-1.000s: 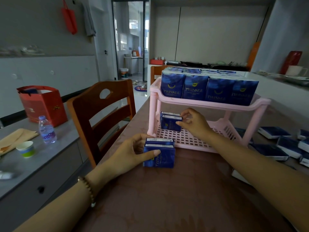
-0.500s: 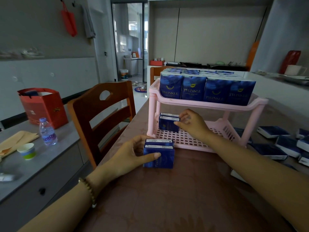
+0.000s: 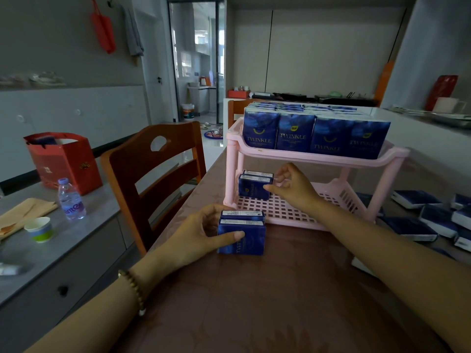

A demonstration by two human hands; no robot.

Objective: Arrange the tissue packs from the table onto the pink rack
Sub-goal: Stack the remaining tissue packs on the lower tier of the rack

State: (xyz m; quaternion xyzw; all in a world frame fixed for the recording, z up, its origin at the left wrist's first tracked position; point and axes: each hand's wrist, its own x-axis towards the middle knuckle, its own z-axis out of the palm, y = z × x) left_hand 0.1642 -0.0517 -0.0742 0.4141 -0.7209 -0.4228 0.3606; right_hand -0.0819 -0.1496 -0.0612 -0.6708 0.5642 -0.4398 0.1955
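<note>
Head view: left grip (image 3: 196, 233) round two upright table packs (image 3: 242, 238), right grip (image 3: 293, 187) round upright lower-shelf packs (image 3: 253, 188), fronts camera-ward.

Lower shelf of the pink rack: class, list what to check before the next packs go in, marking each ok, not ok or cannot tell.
1. Grip: the left hand grips the two table packs: ok.
2. Placement: the shelf packs stand upright at the left end of the lower shelf: ok.
3. Space: bare grid beside them for more packs: ok.
4. Path: not ok, the right hand pinches the shelf packs.
5. Stability: whether the shelf packs stand unaided: cannot tell.
6. Room on the top shelf: not ok, its front row is full.
</note>
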